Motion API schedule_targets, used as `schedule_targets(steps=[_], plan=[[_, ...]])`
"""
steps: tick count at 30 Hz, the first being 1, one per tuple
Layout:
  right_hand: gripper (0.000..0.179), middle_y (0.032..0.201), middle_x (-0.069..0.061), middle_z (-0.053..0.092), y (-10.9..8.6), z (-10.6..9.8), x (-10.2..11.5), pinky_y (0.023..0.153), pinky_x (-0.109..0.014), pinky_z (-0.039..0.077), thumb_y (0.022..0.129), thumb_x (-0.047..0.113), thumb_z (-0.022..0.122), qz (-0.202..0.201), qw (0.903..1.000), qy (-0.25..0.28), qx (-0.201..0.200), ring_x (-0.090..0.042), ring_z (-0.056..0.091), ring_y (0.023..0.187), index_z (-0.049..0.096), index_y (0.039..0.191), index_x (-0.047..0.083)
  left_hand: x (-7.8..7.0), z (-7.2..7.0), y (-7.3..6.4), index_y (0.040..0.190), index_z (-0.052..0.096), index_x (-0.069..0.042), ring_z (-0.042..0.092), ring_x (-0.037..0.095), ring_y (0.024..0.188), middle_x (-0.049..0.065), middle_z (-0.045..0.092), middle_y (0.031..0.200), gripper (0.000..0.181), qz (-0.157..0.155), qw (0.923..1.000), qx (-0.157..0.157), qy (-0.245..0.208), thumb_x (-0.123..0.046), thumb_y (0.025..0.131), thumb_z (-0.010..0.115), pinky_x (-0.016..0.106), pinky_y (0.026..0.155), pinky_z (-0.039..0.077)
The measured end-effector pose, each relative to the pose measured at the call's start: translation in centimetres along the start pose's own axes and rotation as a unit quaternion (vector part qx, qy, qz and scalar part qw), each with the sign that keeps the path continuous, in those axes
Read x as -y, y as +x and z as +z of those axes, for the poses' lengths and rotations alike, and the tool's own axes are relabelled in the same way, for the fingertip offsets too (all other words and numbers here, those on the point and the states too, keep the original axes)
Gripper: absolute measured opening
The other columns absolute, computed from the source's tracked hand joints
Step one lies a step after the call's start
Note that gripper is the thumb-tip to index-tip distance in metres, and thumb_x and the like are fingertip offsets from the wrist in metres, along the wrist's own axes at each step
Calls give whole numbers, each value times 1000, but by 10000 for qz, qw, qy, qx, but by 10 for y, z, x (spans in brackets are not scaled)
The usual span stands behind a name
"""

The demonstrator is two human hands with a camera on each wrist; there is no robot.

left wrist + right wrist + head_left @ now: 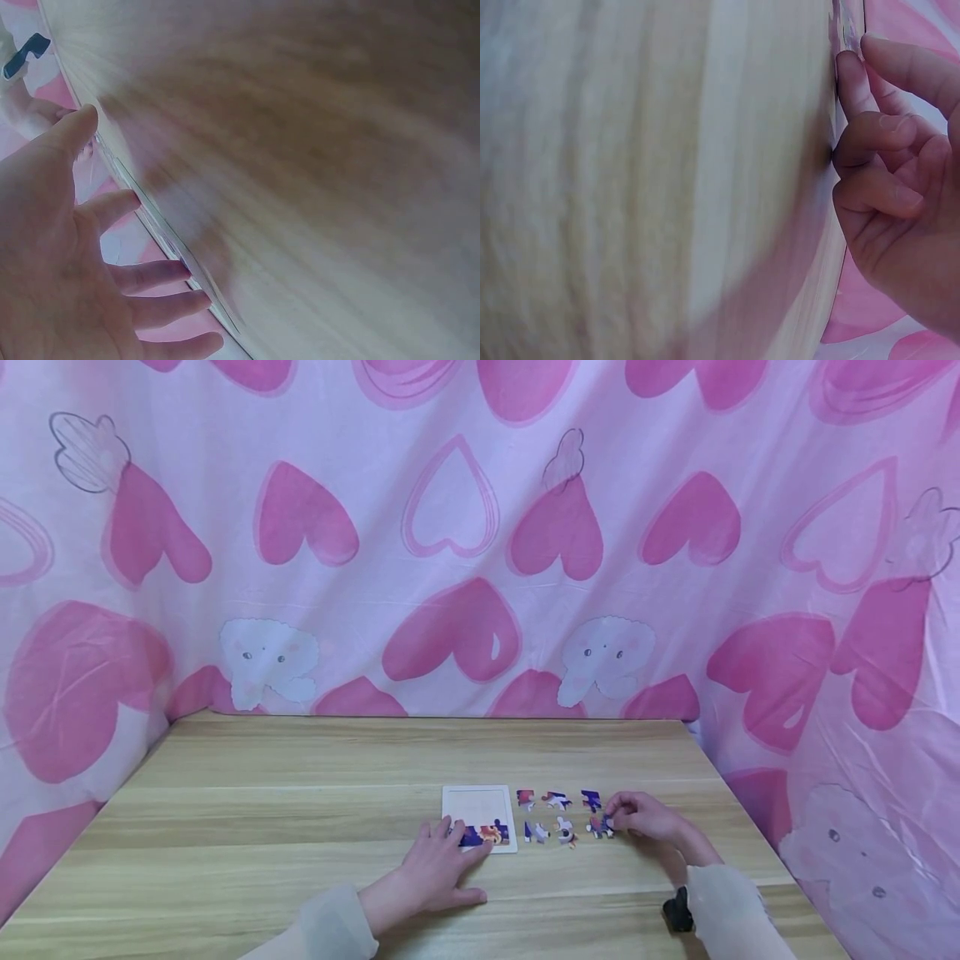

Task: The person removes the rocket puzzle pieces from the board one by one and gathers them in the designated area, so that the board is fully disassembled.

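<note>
A white square puzzle frame [480,788] lies on the table, its lower part filled with joined purple and orange pieces [487,834]. My left hand [438,868] rests with spread fingers over the frame's lower left corner; in the left wrist view the fingers [154,276] reach along its edge. To the right of the frame, loose jigsaw pieces [557,800] lie in two rows. My right hand [648,817] pinches the rightmost lower puzzle piece [600,827] at its right edge. In the right wrist view the thumb and index finger [855,86] come close together, the other fingers curled.
The wood-grain table [300,768] has its far edge against a pink heart-print cloth [450,635], which also hangs at both sides. A black device [678,910] sits at the right wrist, by the sleeve.
</note>
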State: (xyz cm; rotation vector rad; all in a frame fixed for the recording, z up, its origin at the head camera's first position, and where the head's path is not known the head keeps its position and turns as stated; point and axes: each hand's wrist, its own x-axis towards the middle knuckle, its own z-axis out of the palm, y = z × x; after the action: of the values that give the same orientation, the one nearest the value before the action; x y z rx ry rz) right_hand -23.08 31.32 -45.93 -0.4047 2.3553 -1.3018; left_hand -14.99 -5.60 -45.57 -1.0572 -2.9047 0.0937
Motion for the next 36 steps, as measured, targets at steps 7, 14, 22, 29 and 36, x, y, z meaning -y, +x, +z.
schedule_targets(steps=[7, 14, 22, 29, 36], plan=[[15, 72, -4, 48, 0, 3, 6, 50, -23, 35, 83, 3, 53, 16, 9996, -185, -193, -14, 39, 57, 53, 96, -4, 1, 2, -1, 130, 43, -34, 42, 39, 110, 17, 46, 122, 66, 10, 10000, -29, -28, -69, 74, 42, 57, 80, 36], [17, 71, -5, 48, 4, 15, 26, 52, -22, 34, 85, 8, 56, -76, 9994, -284, -207, -16, 40, 61, 53, 96, -4, 2, 0, -3, 130, 43, -35, 43, 38, 110, 15, 45, 122, 66, 24, 9999, -85, -49, -69, 74, 43, 57, 78, 38], [19, 75, -7, 52, 11, 23, 33, 55, -25, 37, 86, 10, 56, -210, 9986, -451, -181, -20, 44, 66, 53, 97, -5, 2, -3, -4, 130, 43, -35, 41, 38, 110, 15, 43, 122, 66, -33, 9997, -26, -235, -68, 74, 45, 58, 78, 36], [18, 78, -7, 54, 17, 30, 37, 59, -27, 40, 86, 12, 55, -335, 9977, -576, -93, -20, 47, 70, 55, 98, -3, 2, -3, -4, 130, 44, -34, 40, 38, 112, 15, 43, 124, 66, -26, 9994, -63, -329, -68, 73, 46, 58, 80, 36], [15, 78, -11, 54, 19, 40, 51, 56, -26, 39, 86, 6, 54, -522, 9973, -513, 70, -23, 46, 68, 55, 97, -5, 3, 2, -3, 129, 46, -28, 41, 25, 106, 8, 47, 117, 71, 352, 9986, -377, 136, -72, 74, 39, 43, 82, 36]])
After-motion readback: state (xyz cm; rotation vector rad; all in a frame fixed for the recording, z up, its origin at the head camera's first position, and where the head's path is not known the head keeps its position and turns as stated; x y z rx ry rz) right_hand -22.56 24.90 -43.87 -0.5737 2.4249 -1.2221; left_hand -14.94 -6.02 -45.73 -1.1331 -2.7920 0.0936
